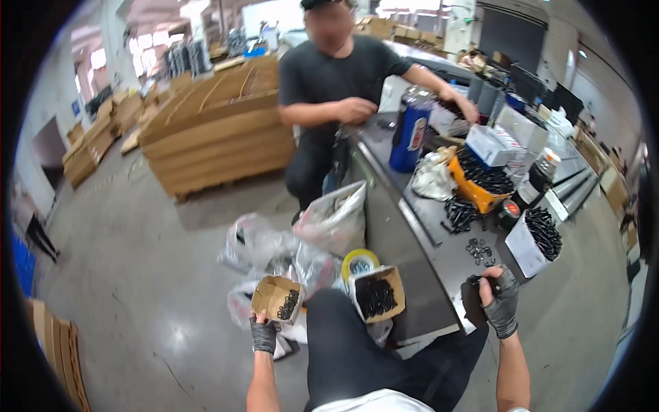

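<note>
My left hand (263, 334), in a grey fingerless glove, grips the near edge of a small open cardboard box (269, 294). Small black rings (288, 305) lie in one side of that box. At the table's near end my right hand (504, 302), gloved the same way, is closed around a dark object (473, 302) whose kind I cannot make out. Just beyond it, loose black rings (480, 251) are scattered on the table (439, 264). Between my hands, by my thigh, stands another cardboard box (398, 285) filled with small black parts.
A white carton (525, 254) of black parts and an orange bag (473, 192) of similar parts stand on the table, near a blue bottle (410, 134). Across from me a person (336, 82) reaches over the table. Plastic bags (309, 254) and yellow tape (360, 259) lie below.
</note>
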Action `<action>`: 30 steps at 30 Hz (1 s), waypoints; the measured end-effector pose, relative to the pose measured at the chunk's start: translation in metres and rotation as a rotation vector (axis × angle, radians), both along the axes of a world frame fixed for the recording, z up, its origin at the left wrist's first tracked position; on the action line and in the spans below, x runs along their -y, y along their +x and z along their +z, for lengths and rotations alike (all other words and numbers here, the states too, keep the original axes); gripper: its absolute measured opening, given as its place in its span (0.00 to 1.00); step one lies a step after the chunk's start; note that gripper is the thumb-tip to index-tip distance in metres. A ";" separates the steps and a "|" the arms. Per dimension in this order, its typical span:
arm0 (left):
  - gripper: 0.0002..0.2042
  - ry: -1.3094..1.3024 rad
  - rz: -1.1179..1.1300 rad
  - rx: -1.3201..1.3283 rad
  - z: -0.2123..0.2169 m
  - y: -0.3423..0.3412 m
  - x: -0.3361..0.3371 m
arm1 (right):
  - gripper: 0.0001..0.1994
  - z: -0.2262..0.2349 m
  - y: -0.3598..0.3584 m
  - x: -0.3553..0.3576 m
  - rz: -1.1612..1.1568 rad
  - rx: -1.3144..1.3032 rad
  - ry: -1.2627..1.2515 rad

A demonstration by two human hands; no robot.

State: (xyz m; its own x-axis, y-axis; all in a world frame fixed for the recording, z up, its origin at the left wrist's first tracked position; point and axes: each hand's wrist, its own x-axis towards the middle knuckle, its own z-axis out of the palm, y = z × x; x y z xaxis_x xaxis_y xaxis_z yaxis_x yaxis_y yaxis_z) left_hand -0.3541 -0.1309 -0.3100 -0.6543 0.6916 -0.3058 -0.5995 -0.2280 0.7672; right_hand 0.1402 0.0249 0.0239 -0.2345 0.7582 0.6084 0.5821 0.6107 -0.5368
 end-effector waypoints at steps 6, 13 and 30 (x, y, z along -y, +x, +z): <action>0.16 0.070 -0.093 -0.120 0.115 -0.027 -0.116 | 0.06 0.012 0.003 0.004 0.007 0.051 0.116; 0.20 0.141 -0.200 -0.157 0.280 0.022 -0.293 | 0.07 0.013 0.006 0.003 0.024 -0.022 0.066; 0.30 0.003 -0.404 -0.362 0.345 0.077 -0.511 | 0.10 0.017 0.016 -0.007 0.033 -0.026 0.000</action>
